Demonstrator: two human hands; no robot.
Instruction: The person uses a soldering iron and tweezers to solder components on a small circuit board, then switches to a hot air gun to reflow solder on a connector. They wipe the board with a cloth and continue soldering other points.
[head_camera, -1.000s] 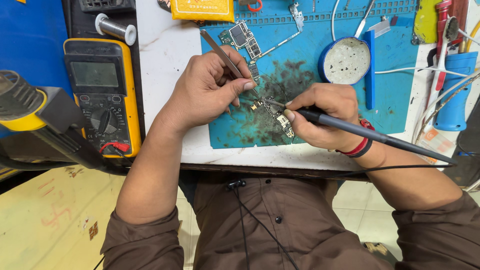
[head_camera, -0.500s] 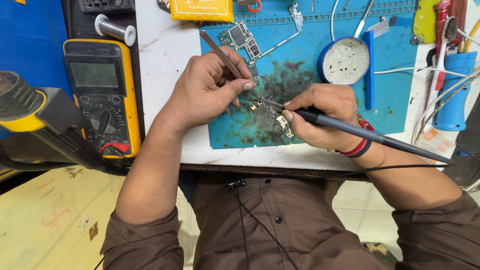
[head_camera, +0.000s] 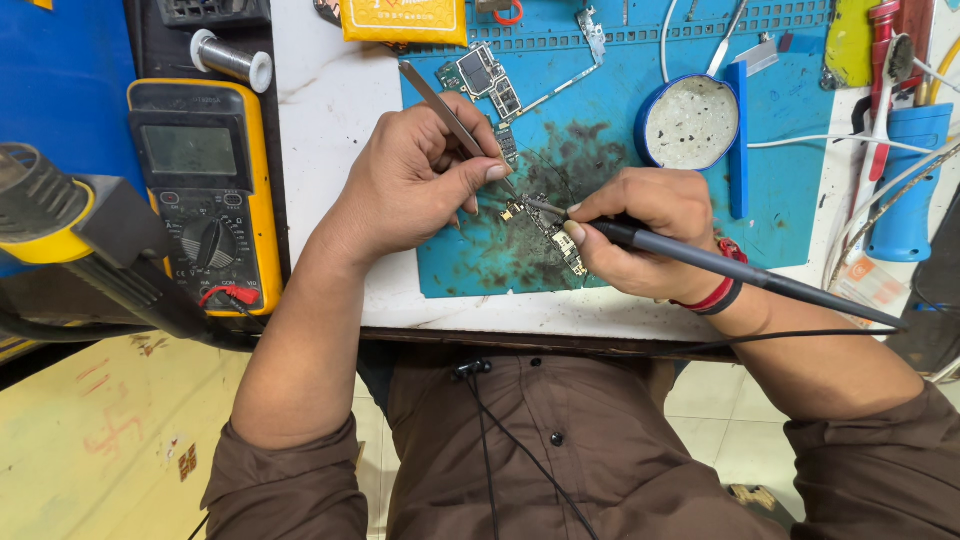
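scorched blue rubber mat, slim metal tweezers

Matt blue rubbery mat, scorched black at centre; bare metal tweezers; glossy yellow plastic multimeter at nine o'clock.

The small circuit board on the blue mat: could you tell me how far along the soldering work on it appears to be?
Done: the small circuit board lies bare on the scorched blue mat. In hand: the left hand holds tweezers down at the board, while the right hand puts the soldering iron tip to it. Left: a second board lies apart, untouched.
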